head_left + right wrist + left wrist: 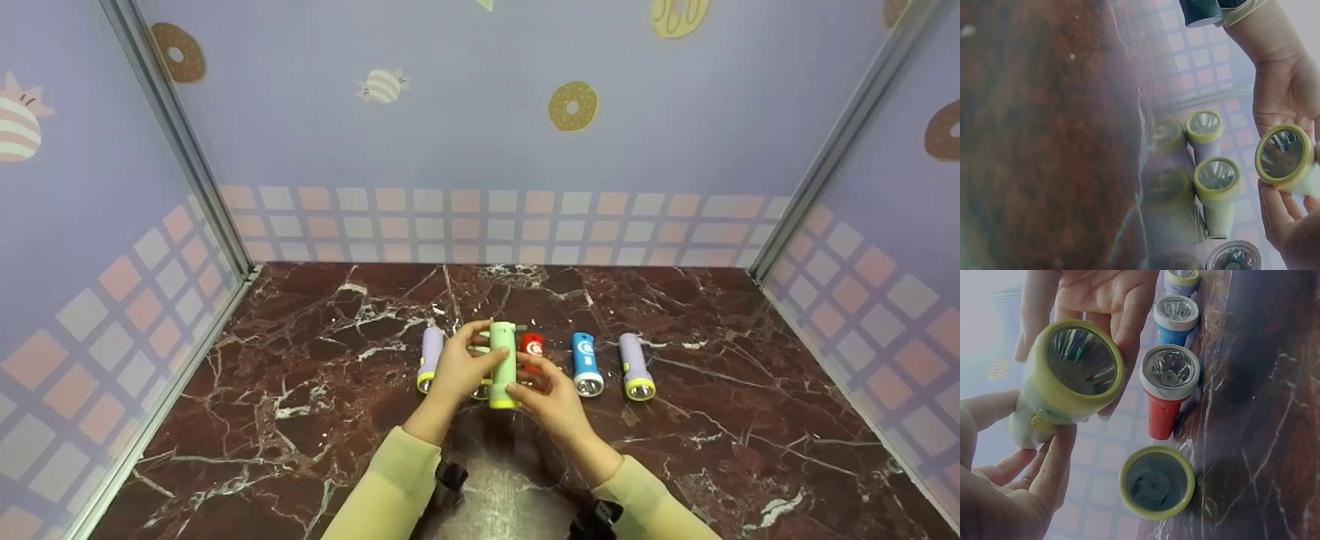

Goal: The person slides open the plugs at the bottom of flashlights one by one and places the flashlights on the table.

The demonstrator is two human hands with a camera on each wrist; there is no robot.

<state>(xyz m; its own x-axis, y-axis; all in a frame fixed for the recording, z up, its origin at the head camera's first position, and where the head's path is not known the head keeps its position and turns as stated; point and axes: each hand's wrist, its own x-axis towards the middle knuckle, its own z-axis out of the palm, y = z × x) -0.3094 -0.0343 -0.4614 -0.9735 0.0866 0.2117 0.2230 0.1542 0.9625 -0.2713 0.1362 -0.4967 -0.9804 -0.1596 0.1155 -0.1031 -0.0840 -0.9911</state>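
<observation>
A pale green flashlight [503, 367] with a yellow rim is held up over the table between both hands. My left hand [459, 369] grips its body from the left, thumb across the front. On the other side my right hand [556, 397] holds it with thumb and fingers. Its lens faces the camera in the left wrist view. Behind it a second green flashlight [1219, 194] stands on the table, mostly hidden in the head view. A red flashlight [1165, 394] is close by, partly covered by my right fingers in the head view.
A purple flashlight [431, 360] lies left of the hands. To the right are a blue flashlight [586, 364] and another purple flashlight [636, 367]. The dark red marbled table [315, 420] is bordered by patterned panels at the back and sides.
</observation>
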